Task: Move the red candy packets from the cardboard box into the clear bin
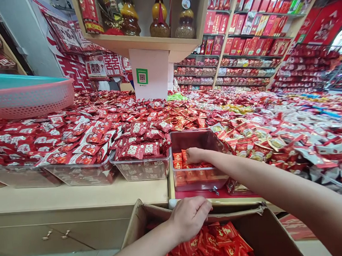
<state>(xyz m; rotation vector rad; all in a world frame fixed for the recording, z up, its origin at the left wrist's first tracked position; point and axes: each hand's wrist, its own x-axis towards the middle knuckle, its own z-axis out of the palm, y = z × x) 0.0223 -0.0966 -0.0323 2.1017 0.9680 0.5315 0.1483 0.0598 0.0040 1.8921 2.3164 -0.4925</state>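
My right hand (193,155) reaches into a clear plastic bin (188,139) on the counter, its fingers curled down among the red candy packets (190,171) lying on the bin's floor. What it grips is hidden. My left hand (189,216) is closed, knuckles up, over the far edge of a cardboard box (266,233) in front of the counter. The box holds several red candy packets (218,243), and the fingers dip toward them.
Neighbouring clear bins (141,167) are heaped with red wrapped sweets across the whole counter. A pink mesh basket (28,97) sits at the left. A white pillar with a green QR sign (142,76) stands behind, and shelves of red boxes (251,30) line the back.
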